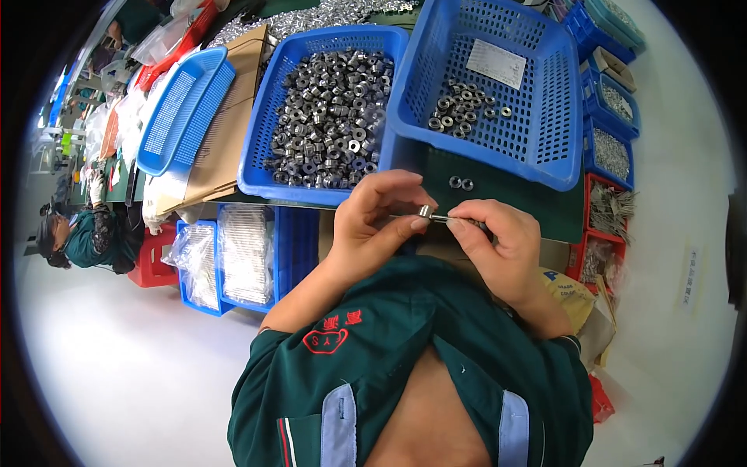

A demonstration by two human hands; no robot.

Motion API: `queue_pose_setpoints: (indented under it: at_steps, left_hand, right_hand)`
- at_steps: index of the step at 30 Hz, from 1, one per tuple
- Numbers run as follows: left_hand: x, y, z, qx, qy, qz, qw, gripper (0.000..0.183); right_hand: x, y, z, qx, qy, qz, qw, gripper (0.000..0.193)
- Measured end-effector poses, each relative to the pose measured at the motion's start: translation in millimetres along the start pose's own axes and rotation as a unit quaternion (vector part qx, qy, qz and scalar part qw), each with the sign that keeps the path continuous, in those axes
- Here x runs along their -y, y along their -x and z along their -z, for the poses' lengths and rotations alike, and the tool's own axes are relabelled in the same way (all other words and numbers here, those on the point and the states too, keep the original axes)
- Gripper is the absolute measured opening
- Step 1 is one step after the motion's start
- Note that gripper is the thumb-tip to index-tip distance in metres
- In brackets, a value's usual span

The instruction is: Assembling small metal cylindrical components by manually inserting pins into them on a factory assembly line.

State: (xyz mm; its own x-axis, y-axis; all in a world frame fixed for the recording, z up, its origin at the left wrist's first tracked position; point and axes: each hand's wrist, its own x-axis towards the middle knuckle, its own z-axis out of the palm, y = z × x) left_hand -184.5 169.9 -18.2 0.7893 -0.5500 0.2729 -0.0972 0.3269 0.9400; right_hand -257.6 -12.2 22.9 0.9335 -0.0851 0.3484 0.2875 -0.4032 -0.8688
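My left hand [376, 222] pinches a small silver metal nut [425, 211] between thumb and fingers, close to my chest. My right hand [498, 241] grips a thin metal pin [445, 219] whose tip meets the nut. Just beyond the hands, a blue basket [261, 175] is filled with several metal nuts [331, 117]. To its right a second, tilted blue basket [545, 167] holds a small cluster of metal rings [465, 107] and a white slip of paper. Two loose rings [461, 184] lie on the dark green tabletop [513, 198] just beyond my right hand.
An empty blue basket [183, 109] leans on cardboard at the left. Blue bins [249, 253] with bagged parts sit on the floor below the table. Small blue and red bins [611, 152] of metal parts line the right. Another person [82, 233] sits far left.
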Motion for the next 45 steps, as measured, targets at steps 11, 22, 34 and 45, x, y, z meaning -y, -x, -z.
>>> queue_pose_setpoints:
  at_steps: [11,22,34,45]
  left_hand:
    - [-11,-9,-4,0.023,-0.198,-0.040,0.979,0.041]
    - [-27,-63,-17,0.185,-0.372,-0.092,0.905,0.029]
    - [97,-212,-46,0.422,-0.641,0.010,0.641,0.018]
    - [-17,-196,29,0.088,-0.572,-0.067,0.813,0.014]
  right_hand:
    - [-1,-5,6,0.025,0.172,0.152,0.973,0.011]
    - [-26,9,19,-0.051,-0.050,-0.136,0.988,0.007]
    - [-33,38,26,-0.045,-0.006,-0.121,0.992,0.007]
    - [-45,41,24,-0.022,-0.059,-0.154,0.986,0.008]
